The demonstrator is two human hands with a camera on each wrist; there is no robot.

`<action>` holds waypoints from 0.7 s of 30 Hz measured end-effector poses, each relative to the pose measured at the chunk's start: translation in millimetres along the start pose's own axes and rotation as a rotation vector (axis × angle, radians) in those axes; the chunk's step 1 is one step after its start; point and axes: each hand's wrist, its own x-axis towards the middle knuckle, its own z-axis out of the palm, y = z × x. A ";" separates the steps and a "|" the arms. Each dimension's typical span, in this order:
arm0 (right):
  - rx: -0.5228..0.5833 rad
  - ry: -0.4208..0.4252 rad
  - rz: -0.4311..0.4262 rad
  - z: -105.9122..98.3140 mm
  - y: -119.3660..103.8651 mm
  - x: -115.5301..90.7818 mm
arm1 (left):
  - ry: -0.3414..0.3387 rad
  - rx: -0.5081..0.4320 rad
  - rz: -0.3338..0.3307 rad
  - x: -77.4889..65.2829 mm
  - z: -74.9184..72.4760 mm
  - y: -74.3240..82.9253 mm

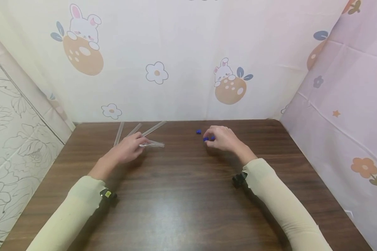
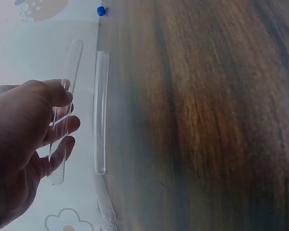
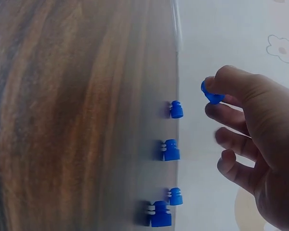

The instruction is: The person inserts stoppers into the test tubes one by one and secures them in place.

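Observation:
My left hand holds a clear test tube between thumb and fingers, lifted off the table. In the left wrist view its rounded end points up, and another tube lies on the table beside it. My right hand pinches a small blue stopper between thumb and index finger, the other fingers loosely bent. Several more blue stoppers stand on the table in a rough line near that hand in the right wrist view. A gap separates the two hands, and the held tube and stopper are apart.
Several clear tubes lie fanned out near the table's back edge, around the left hand. One blue stopper sits left of the right hand. The brown wood-grain table meets a patterned curtain at the back.

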 end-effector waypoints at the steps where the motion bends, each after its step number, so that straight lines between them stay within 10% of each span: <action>1: 0.000 -0.002 -0.001 -1.0 0.0 0.0 | 0.001 0.001 -0.001 0.6 -0.4 0.1; 21: 0.072 0.062 -0.014 -21.9 -1.8 -2.2 | 0.040 0.012 -0.002 6.1 -18.9 6.1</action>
